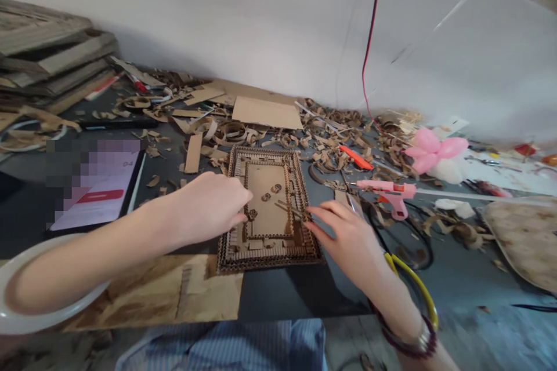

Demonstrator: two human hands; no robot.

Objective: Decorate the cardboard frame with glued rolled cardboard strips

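Observation:
A rectangular corrugated cardboard frame (229,257) lies on the dark table, with a plain brown panel (265,177) inside its raised inner border. My left hand (215,206) is closed in a pinch over the frame's left side, a small cardboard coil (252,215) at its fingertips. Two more small coils (266,197) rest on the panel. From the right, my right hand (343,235) grips thin tweezers (289,207), whose tips point left over the panel and look slightly apart.
A pink glue gun (387,188) and an orange cutter (355,157) lie to the right, near pink balloons (435,151). At the left are a tablet (100,191) and stacked wooden frames (52,64). Cardboard scraps (235,130) cover the back; a stained cardboard sheet (174,295) lies in front.

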